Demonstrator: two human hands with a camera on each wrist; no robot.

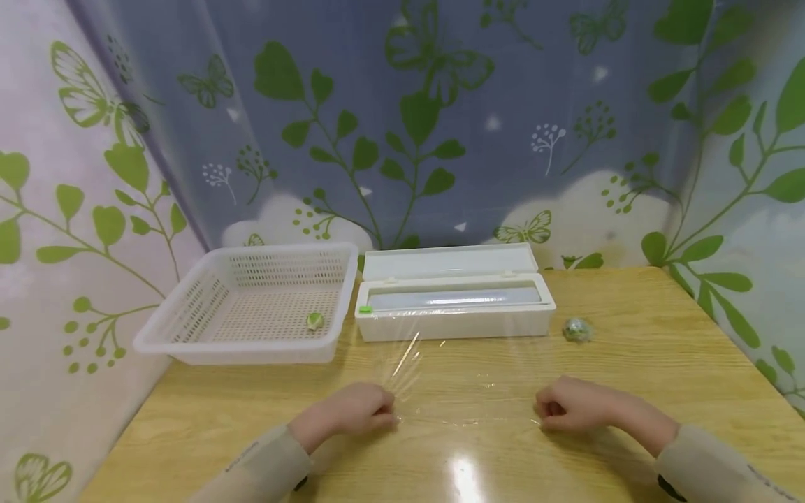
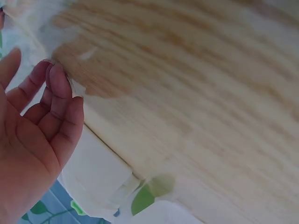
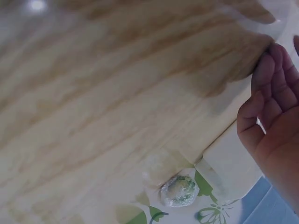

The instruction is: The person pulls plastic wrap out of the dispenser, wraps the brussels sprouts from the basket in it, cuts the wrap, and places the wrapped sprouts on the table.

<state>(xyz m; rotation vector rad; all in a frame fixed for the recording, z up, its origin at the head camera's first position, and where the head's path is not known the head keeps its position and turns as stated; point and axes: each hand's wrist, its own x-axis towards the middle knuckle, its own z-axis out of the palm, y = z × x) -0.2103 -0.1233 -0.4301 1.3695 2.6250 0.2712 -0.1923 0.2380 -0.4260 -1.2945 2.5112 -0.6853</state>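
A sheet of clear plastic wrap (image 1: 468, 391) stretches toward me from the white dispenser box (image 1: 455, 326), over the wooden table. My left hand (image 1: 365, 409) pinches the near left corner of the sheet, and my right hand (image 1: 572, 405) pinches the near right corner. The near edge runs taut between them. Behind the slot, the roll (image 1: 453, 299) shows inside the box, whose lid (image 1: 449, 263) stands raised at the back. In the wrist views, the fingers of the left hand (image 2: 37, 112) and right hand (image 3: 275, 98) curl together at the film.
A white perforated basket (image 1: 251, 351) stands at the left with one small green vegetable (image 1: 315, 321), like a Brussels sprout, inside. Right of the box lies a small green ball wrapped in film (image 1: 576, 330). Patterned curtains (image 1: 390, 140) surround the wooden table (image 1: 679, 363).
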